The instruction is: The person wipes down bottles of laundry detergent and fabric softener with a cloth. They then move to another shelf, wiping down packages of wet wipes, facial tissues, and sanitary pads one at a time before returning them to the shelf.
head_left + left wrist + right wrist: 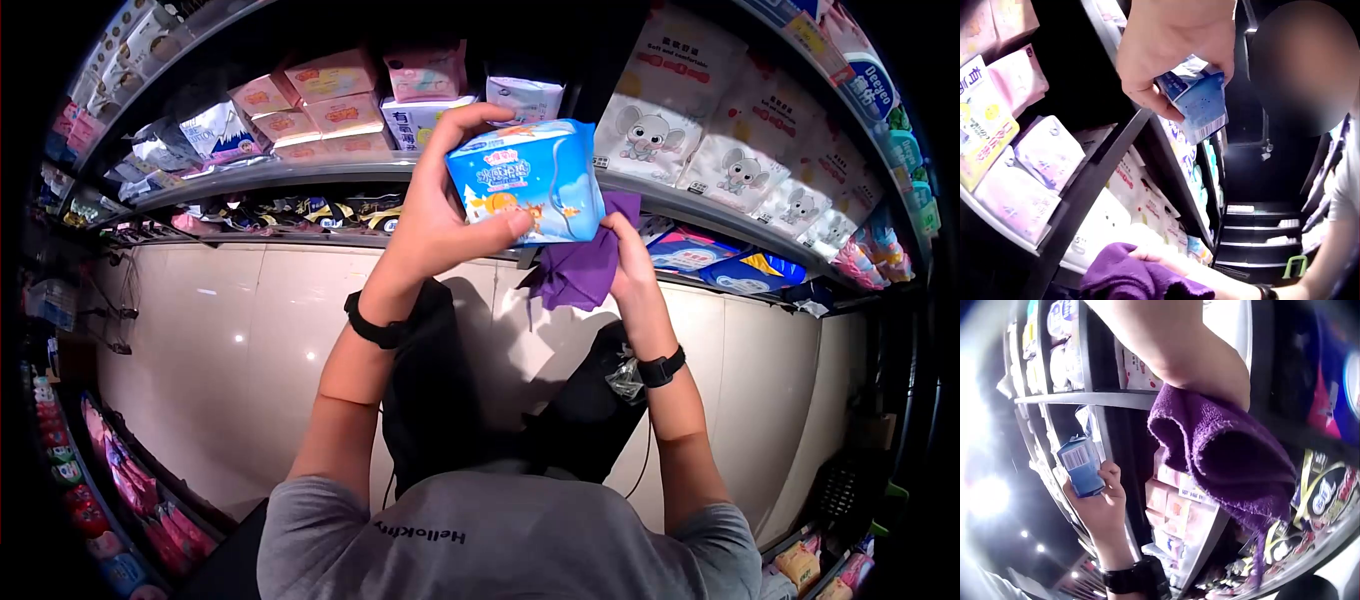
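Observation:
My left hand (436, 205) grips a blue packet of sanitary pads (530, 185), its thumb across the printed front and its fingers round the top and back. In the left wrist view the packet's end (1200, 103) shows a barcode, and the thumb and fingers clasp both sides. My right hand (630, 258) holds a crumpled purple cloth (580, 270) just below and right of the packet. The cloth (1222, 450) hangs in loose folds from that hand in the right wrist view, where most of the fingers are hidden.
Shelves ahead carry pink boxes (335, 95), white elephant-print packs (655, 135) and, on the lower level, dark packets (330, 215). A shelf edge (290, 172) runs behind the packet. Pale floor tiles (240, 330) lie below. More stocked shelves stand at both sides.

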{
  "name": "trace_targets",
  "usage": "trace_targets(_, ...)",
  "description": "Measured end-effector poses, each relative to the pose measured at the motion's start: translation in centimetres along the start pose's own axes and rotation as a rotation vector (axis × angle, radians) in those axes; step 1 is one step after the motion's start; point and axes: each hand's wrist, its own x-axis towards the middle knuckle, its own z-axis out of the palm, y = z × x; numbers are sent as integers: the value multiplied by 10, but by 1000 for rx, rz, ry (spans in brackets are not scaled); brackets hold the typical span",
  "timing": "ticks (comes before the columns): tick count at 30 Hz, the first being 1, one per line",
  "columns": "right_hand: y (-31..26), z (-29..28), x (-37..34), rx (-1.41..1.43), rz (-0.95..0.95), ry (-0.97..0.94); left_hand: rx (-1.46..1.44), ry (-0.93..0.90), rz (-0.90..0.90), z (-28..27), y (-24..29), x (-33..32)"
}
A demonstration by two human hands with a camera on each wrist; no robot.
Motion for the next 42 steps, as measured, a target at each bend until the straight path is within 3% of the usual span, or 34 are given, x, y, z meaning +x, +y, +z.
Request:
trace_targets(4,35,-33,5,106,69,-8,-155,27,-3,11,-3,-8)
trace_targets(6,46,-11,-10,170,102,93,-158,19,-52,12,-16,-11)
trace_targets(9,47,-25,-11,256,160,191,-126,42,-145,4,-54,-18)
trace_targets(11,41,-35,-7,314,48,7,-174,84,-249,6,-72,-26)
trace_targets(14,37,-5,-16,199,-284,-106,-51,76,-174,6,-106,-41)
trace_targets(16,49,4,-15,-154,-451,64,-93,136,-298,11,-116,-53)
trace_targets(18,70,-9,-2,-515,-545,161,131,57,-209,12,-141,-66)
trace_targets(20,86,-18,12,-530,-650,69,161,21,-213,15,-166,-78)
trace_targets(22,97,-38,23,-600,-663,119,161,8,-299,10,-194,-93)
trace_targets(24,107,-43,21,-628,-540,252,206,20,-263,6,-211,-105)
trace_targets(28,115,-50,15,-514,-409,273,204,-11,-272,1,-212,-110)
trace_targets(30,116,-52,14,-278,-324,396,208,1,-278,-2,-210,-109)
trace_targets(33,119,-69,16,-130,-422,250,182,-8,-316,5,-207,-108)
trace_targets(36,109,-75,18,-90,-489,278,287,6,-339,12,-219,-113)
trace_targets(37,102,-81,12,-537,-416,357,309,1,-352,16,-219,-113)
trace_targets(40,102,-68,9,-551,-461,443,342,-32,-324,21,-217,-110)
trace_targets(42,109,-70,9,-824,-612,277,236,-65,-424,22,-218,-114)
